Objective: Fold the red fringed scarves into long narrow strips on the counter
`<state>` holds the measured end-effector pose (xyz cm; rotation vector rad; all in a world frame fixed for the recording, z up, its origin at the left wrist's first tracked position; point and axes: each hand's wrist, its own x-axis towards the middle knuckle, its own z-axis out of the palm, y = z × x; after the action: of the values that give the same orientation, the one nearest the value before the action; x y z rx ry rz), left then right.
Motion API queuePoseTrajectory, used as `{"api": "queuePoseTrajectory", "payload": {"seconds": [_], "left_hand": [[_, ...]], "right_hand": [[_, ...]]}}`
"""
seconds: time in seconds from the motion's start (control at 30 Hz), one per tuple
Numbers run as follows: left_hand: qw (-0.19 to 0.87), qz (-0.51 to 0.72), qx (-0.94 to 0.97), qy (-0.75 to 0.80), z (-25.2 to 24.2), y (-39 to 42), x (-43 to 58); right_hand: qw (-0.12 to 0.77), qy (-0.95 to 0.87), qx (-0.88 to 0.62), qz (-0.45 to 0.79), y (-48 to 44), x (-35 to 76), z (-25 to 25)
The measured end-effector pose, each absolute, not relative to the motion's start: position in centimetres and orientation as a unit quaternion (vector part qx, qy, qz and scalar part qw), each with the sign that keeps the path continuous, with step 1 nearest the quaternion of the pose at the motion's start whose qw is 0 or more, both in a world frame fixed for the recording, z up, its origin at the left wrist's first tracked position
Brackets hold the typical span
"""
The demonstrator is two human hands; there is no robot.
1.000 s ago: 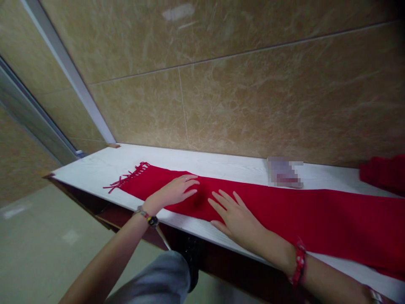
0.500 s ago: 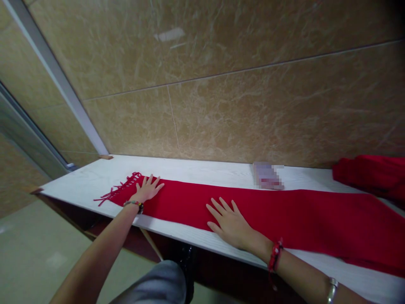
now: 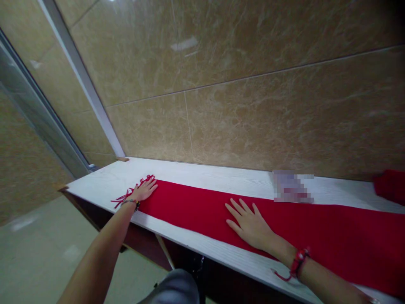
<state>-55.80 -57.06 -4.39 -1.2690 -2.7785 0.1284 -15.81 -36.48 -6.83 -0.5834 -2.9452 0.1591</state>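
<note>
A long red scarf (image 3: pixel 196 211) lies flat along the white tabletop and runs out of view on the right. Its left end carries a fringe (image 3: pixel 126 196) of thin red tassels. My left hand (image 3: pixel 144 190) rests palm down where the fringe meets the cloth, fingers stretched out, covering part of the tassels. Further right, my right hand (image 3: pixel 249 226) lies flat on the scarf with its fingers spread. Neither hand grips the cloth.
Behind the scarf, near the wall, sits a blurred-out flat item (image 3: pixel 289 188). More red cloth (image 3: pixel 390 188) is heaped at the far right. A tan tiled wall (image 3: pixel 234 126) borders the back of the white table (image 3: pixel 104 179), which has open shelf space below.
My left hand has slid toward the fringed end and now covers part of the tassels. The view has shifted left; my right hand stays flat on the scarf.
</note>
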Motion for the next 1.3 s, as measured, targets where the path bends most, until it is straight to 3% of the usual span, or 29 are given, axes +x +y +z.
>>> {"api": "queuePoseTrajectory", "payload": {"seconds": [0.17, 0.27, 0.37, 0.5, 0.7, 1.3], "left_hand": [[0.096, 0.032, -0.323, -0.941, -4.2, -56.1, -55.3], [0.131, 0.009, -0.478, -0.869, -3.9, -53.5, -50.5], [0.040, -0.005, -0.689, -0.723, -3.1, -50.8, -43.9], [-0.014, -0.019, -0.787, -0.617, -2.6, -46.4, -37.2], [-0.039, -0.033, -0.799, -0.599, -2.9, -39.1, -34.9], [-0.178, -0.041, -0.734, -0.654, -2.1, -35.8, -37.0]], "right_hand": [[0.076, -0.976, -0.196, 0.057, -36.5, -15.9, -6.6], [0.105, -0.976, -0.184, 0.058, -37.0, -15.3, -5.9], [0.150, -0.977, -0.141, 0.049, -38.0, -13.8, -5.1], [0.130, -0.988, -0.084, 0.005, -39.7, -11.0, -3.9], [0.104, -0.987, -0.050, -0.109, -40.7, -8.5, -2.5], [0.078, -0.987, 0.009, -0.140, -41.2, -10.1, -2.3]]}}
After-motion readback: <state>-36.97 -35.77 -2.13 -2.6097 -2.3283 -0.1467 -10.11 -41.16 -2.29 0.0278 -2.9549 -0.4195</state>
